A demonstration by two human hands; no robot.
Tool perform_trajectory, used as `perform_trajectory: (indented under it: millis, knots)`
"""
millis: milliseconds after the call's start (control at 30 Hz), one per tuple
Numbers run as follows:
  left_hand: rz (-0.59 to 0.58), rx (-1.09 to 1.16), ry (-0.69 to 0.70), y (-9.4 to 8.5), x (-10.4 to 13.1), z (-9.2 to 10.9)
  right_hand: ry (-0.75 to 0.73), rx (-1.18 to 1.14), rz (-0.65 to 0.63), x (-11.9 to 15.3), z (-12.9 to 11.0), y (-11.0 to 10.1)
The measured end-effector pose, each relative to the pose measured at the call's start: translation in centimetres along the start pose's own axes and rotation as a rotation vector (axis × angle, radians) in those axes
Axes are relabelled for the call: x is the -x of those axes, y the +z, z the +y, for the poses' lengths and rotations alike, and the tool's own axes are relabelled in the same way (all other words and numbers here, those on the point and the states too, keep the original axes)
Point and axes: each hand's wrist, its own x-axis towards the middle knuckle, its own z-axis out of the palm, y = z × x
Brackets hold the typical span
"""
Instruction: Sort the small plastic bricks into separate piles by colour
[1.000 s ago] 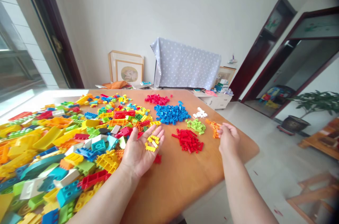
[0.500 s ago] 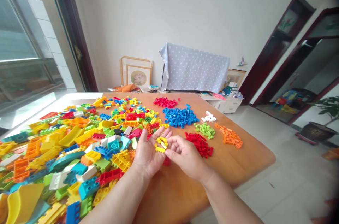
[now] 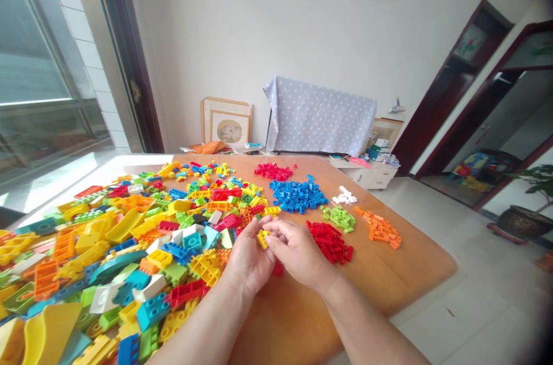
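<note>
The left hand (image 3: 248,262) now cups small yellow plastic bricks (image 3: 262,239); the right hand (image 3: 300,248), fingers bent, has joined (pinching unclear), working the handful.

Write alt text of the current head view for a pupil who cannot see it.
A person's left hand cups small yellow bricks above a table, and the right hand has its fingers at them. Mixed bricks crowd the table's left side; further right lie a blue pile, a white pile, a green pile, an orange pile and red piles.
</note>
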Motion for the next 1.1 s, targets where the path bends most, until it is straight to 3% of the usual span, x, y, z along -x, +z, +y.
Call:
perform_trajectory:
  millis: [267, 400, 500, 633, 1100]
  knots:
    - [-0.045, -0.012, -0.099, 0.5, 0.3, 0.1, -0.013, 0.132, 0.042, 1.0, -0.7, -0.4]
    - [-0.072, -0.011, -0.076, 0.9, 0.4, 0.3, 0.012, 0.178, 0.092, 0.7, 0.6, 0.0]
    - [-0.016, -0.019, -0.037, 0.9, 0.3, 0.3, 0.007, 0.189, 0.091, 0.5, 1.1, 0.2]
    - [0.012, -0.046, 0.018, 0.7, 0.4, 0.4, 0.022, 0.140, 0.062, 0.5, 1.1, 0.2]
    - [-0.051, 0.000, -0.008, 0.5, 1.0, 0.5, 0.080, 0.075, 0.034, -0.1, 1.0, 0.3]
